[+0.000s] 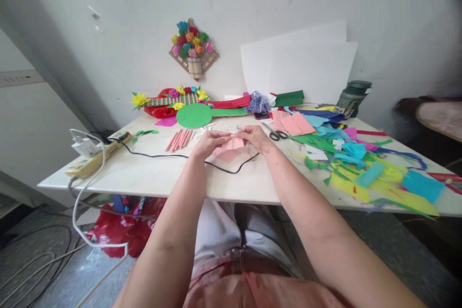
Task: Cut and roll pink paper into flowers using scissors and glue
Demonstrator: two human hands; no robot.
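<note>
Pink paper [234, 144] | left hand [212, 143], right hand [256, 137] | both pinching, nearly meeting

Soft light is spread evenly over the counter [144, 175]; the upper right corner is darkened, edges are stretched, and paper scraps [400, 197] at right are blurred.

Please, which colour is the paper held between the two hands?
The paper is light pink, best seen in the head view.

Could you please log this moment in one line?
left hand: pinching pink paper; right hand: pinching it; pink rolls: near left hand; scissors: near right hand
</note>
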